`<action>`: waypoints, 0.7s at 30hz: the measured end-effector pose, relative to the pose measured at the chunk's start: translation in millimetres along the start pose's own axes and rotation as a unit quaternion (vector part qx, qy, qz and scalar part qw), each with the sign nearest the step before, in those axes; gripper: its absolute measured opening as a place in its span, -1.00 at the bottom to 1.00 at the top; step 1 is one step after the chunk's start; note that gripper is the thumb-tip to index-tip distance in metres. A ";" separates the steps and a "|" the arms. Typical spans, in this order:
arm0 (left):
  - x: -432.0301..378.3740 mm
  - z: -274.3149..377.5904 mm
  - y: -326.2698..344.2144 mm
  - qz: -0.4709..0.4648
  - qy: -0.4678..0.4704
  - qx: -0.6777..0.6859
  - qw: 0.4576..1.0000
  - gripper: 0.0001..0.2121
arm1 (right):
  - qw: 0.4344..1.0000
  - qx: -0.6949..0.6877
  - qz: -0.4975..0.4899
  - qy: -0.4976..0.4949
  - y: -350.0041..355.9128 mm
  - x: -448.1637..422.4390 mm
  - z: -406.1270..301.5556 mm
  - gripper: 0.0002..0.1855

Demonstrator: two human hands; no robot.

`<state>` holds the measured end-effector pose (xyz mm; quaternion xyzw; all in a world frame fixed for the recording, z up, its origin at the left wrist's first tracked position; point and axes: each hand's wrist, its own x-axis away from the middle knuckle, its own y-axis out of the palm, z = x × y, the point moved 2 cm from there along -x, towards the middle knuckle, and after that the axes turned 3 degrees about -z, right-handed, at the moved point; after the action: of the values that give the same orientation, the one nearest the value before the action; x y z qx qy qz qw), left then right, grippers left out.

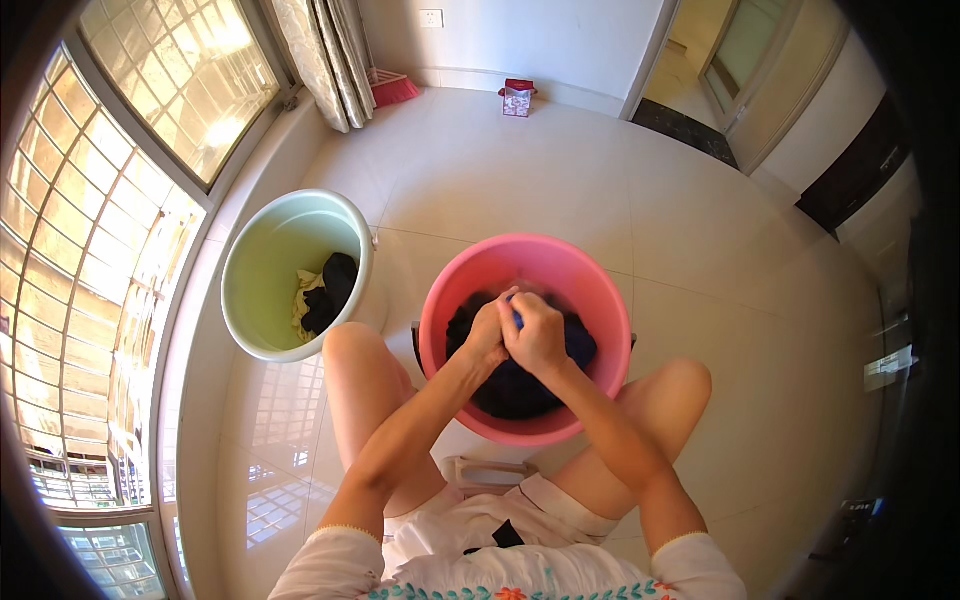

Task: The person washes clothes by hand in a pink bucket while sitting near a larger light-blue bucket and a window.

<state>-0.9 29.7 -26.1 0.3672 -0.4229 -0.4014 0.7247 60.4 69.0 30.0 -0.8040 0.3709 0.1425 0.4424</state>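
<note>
Between my knees stands a pink plastic bucket (459,281) holding dark, wet-looking clothes (517,390) in black and navy. My left hand (489,328) and my right hand (540,335) press together over the bucket's middle. A bit of dark blue cloth (516,311) shows between them, gripped by my right fist and against my left palm. How far the left fingers wrap around it is partly hidden by the right hand. The blue cloth seems to run down into the pile below.
A pale green bucket (259,277) at the left holds black and yellowish cloth (319,300). Part of a low stool (491,472) shows beneath me. Beyond are a red dustpan or broom (394,88), a small box (517,99), a curtain (326,67) and a doorway; a barred window lines the left.
</note>
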 end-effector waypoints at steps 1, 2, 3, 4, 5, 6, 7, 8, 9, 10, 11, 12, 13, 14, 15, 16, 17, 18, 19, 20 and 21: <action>5.9 1.5 11.9 0.020 -0.025 -0.027 0.999 -0.79 | 1.000 -0.007 0.027 0.010 -2.0 -3.7 11.2 -0.76; 10.8 2.1 21.9 0.040 -0.051 -0.053 0.997 -0.79 | 0.999 0.000 0.019 0.039 -6.9 -6.1 24.3 -0.75; 15.3 4.7 23.5 0.065 -0.072 -0.081 0.992 -0.78 | 0.998 0.001 0.009 0.068 -10.6 -9.9 29.7 -0.74; 15.4 8.7 21.6 0.013 -0.055 -0.106 0.993 -0.72 | 0.997 -0.017 -0.014 0.071 -12.7 -11.7 31.2 -0.71; 19.0 12.3 21.1 0.027 -0.048 -0.131 0.990 -0.71 | 0.996 -0.020 -0.032 0.082 -15.0 -13.0 30.9 -0.71; 26.9 17.5 31.9 0.039 -0.043 -0.154 0.986 -0.70 | 0.994 -0.020 -0.051 0.094 -19.9 -13.9 29.5 -0.70; 31.1 21.7 37.1 0.051 -0.039 -0.176 0.982 -0.68 | 0.992 -0.019 -0.069 0.107 -24.9 -14.8 30.2 -0.69; 28.1 23.5 32.0 0.042 -0.029 -0.209 0.976 -0.65 | 0.984 -0.055 -0.116 0.124 -31.9 -16.0 37.5 -0.68; 26.5 26.1 26.2 0.035 -0.014 -0.224 0.974 -0.65 | 0.986 -0.095 -0.124 0.057 -37.4 -21.8 36.7 -0.71; 25.3 28.4 21.7 0.027 0.001 -0.238 0.971 -0.65 | 0.974 -0.154 -0.149 0.074 -42.6 -22.8 35.1 -0.66; 24.4 29.9 17.9 0.020 0.016 -0.253 0.967 -0.65 | 0.957 -0.213 -0.174 0.091 -48.1 -23.5 30.9 -0.58; 22.4 29.1 19.1 -0.007 0.027 -0.255 0.967 -0.65 | 0.953 -0.193 -0.218 0.086 -47.9 -22.4 27.3 -0.53; 20.2 27.8 21.0 -0.034 0.038 -0.256 0.965 -0.65 | 0.946 -0.173 -0.261 0.080 -46.0 -19.6 23.0 -0.48; 19.0 27.3 22.7 -0.061 0.049 -0.258 0.963 -0.65 | 0.938 -0.153 -0.303 0.074 -44.2 -17.0 20.6 -0.42; 20.6 28.3 27.5 -0.077 0.058 -0.297 0.950 -0.66 | 0.935 -0.140 -0.310 0.100 -43.7 -14.1 23.5 -0.41; 24.4 30.6 33.0 -0.093 0.067 -0.335 0.935 -0.68 | 0.932 -0.128 -0.316 0.126 -40.8 -10.6 28.7 -0.39; 26.8 33.3 36.0 -0.110 0.076 -0.372 0.919 -0.69 | 0.927 -0.116 -0.322 0.152 -36.5 -6.8 35.8 -0.37; 24.9 38.9 32.7 -0.127 0.075 -0.418 0.896 -0.73 | 0.939 -0.136 -0.300 0.103 -33.9 -8.9 39.1 -0.49; 25.6 38.8 31.4 -0.136 0.093 -0.449 0.878 -0.72 | 0.921 -0.187 -0.311 0.142 -35.4 -7.9 44.4 -0.53; 27.4 37.4 30.6 -0.146 0.112 -0.479 0.858 -0.71 | 0.900 -0.237 -0.320 0.180 -38.2 -7.4 48.8 -0.58; 30.8 38.2 33.0 -0.154 0.133 -0.509 0.837 -0.68 | 0.874 -0.286 -0.329 0.215 -40.9 -9.9 46.3 -0.62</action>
<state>-16.8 8.3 26.7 0.0568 0.0027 -0.6135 0.7876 87.7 125.2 34.0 -0.9819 0.1137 -0.0876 0.1237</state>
